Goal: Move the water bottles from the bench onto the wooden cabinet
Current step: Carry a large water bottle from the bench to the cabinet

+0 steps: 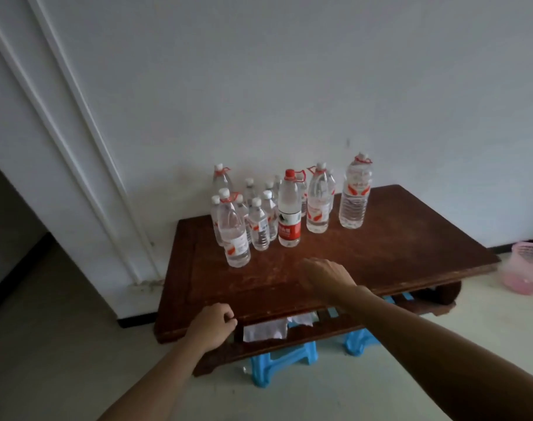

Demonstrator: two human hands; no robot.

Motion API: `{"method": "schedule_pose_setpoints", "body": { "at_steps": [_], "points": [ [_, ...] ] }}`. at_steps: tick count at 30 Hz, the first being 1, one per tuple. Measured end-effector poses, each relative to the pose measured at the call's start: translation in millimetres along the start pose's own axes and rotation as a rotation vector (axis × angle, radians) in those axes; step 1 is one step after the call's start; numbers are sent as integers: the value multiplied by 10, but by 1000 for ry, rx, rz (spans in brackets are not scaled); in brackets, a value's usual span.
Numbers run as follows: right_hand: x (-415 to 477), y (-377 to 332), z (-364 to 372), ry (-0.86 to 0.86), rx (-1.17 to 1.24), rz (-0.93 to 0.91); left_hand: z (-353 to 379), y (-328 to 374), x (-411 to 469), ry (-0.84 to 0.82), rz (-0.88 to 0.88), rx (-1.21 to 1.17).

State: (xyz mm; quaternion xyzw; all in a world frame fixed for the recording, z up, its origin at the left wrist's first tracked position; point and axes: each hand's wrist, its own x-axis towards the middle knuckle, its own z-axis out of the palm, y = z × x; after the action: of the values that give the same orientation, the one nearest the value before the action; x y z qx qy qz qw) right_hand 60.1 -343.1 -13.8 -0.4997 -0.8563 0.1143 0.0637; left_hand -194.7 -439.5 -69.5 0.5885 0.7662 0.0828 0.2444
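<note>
One upright red-labelled bottle (289, 214), cap (289, 174) up; right grip (326, 276) spread, left grip (212, 325) fisted, both empty.

Two bare arms, uncovered from elbow to fingertip, ending in a left hand (212, 325) and a right hand (327, 276) with slender wrists

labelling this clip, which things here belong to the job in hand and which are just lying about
In the job: right hand, left hand, red-label bottle, clear bottles, table.
Lying about: pink basket, blue stools, white paper under the tabletop.
</note>
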Motion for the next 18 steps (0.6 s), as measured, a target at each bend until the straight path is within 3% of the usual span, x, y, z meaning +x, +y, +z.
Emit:
{"method": "schedule_pose_setpoints", "body": {
  "at_steps": [7,13,18],
  "points": [
    [1535,-217,-217,92,87,-80,-340,-182,996,8,-77,-109],
    [2811,-589,-304,284,145,-217,-416,-383,1586,29,-213,-187],
    [3711,-830,-221,192,169,-319,-546,-415,2053,58,-348,-242]
  ]
}}
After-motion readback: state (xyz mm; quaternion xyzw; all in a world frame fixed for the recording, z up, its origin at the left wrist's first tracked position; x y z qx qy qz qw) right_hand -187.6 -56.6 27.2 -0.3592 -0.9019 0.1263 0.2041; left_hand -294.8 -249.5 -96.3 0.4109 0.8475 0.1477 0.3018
